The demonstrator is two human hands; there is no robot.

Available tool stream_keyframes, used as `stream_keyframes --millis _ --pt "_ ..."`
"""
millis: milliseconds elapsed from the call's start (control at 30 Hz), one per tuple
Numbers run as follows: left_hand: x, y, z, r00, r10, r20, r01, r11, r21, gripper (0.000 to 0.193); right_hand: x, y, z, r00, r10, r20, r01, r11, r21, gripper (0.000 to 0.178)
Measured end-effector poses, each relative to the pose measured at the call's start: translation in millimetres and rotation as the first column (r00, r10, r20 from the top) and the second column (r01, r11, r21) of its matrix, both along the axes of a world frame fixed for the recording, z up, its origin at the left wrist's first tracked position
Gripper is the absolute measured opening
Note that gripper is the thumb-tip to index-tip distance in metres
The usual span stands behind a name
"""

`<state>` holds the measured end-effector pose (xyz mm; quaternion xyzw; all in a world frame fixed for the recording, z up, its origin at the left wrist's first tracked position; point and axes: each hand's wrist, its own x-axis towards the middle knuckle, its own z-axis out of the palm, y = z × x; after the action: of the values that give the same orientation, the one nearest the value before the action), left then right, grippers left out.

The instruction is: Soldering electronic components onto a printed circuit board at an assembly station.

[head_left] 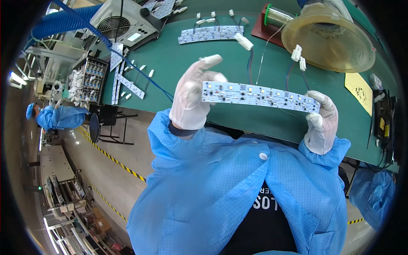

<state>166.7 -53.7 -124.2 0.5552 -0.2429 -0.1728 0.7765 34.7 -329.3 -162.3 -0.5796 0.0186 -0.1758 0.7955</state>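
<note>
A long, slightly curved LED circuit board [260,95] is held up level above the green bench, its face with chips and yellowish LEDs toward me. My left hand [187,100], in a white glove, grips its left end, with the index finger lifted off it. The gloved right hand [323,125] pinches the right end between thumb and fingers. Behind the board, thin dark and reddish wires run up to a white connector [244,41] at its middle and a pair of white connectors [296,53] toward its right.
Finished-looking boards with connectors [211,35] lie at the back of the green bench [170,59]. A solder wire spool [278,17] stands beside a fume hood [327,42]. More boards [131,86] lie at left, near a grey machine [123,25]. Another person [59,117] works far left.
</note>
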Motion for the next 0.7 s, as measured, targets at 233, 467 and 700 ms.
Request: stream_keyframes --millis 233,467,700 --pt "-7.0 20.3 15.8 0.805 0.168 0.569 -0.302 0.941 0.151 0.083 1.2 -1.2 -2.0 0.999 -0.027 -0.03 0.025 0.997 -0.07 0.06" --pt "-20.0 7.8 18.1 0.742 0.287 0.606 -0.411 0.909 0.072 0.055 2.8 -1.0 -4.2 0.999 -0.002 -0.049 -0.002 0.997 -0.074 0.065" --pt "-18.5 7.6 17.3 0.692 0.295 0.659 -0.463 0.882 0.091 0.046 6.0 1.3 -1.5 0.999 -0.033 0.032 0.033 0.999 0.001 0.061"
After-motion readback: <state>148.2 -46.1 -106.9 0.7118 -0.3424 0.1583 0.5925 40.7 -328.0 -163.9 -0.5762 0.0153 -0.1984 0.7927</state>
